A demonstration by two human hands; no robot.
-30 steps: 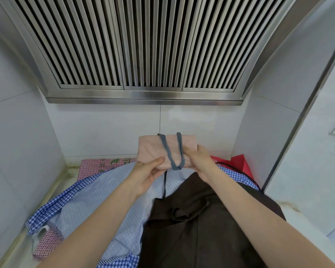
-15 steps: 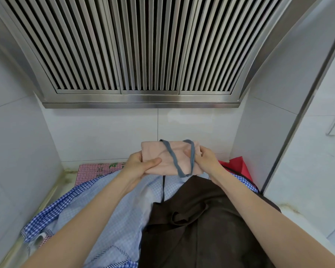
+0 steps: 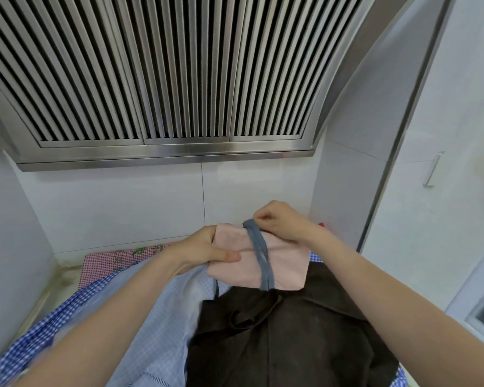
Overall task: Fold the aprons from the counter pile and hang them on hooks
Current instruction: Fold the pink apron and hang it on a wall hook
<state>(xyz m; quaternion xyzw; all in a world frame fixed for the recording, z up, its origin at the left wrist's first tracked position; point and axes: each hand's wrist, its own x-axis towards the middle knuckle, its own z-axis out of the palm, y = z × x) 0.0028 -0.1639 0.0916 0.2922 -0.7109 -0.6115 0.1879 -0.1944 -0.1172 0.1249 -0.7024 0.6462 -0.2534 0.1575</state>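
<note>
A folded pink apron (image 3: 282, 263) is held in the air above the counter pile. A grey-blue strap (image 3: 260, 255) runs down across its front. My left hand (image 3: 204, 251) grips the apron's left edge, thumb on top. My right hand (image 3: 280, 223) pinches the top of the strap at the apron's upper edge. Below lie a dark brown apron (image 3: 285, 339), a light blue checked apron (image 3: 157, 317) and a pink checked apron (image 3: 106, 261). No hooks are in view.
A steel extractor hood (image 3: 165, 79) hangs low overhead. White tiled walls (image 3: 123, 202) close in the back and left. A steel-edged panel and a white door with a handle (image 3: 432, 170) stand at the right. A bit of red cloth (image 3: 322, 224) shows behind my right hand.
My right hand has moved from the apron's right edge up to the top of the strap and pinches it. The apron has tilted down toward the right. My view has shifted left.
</note>
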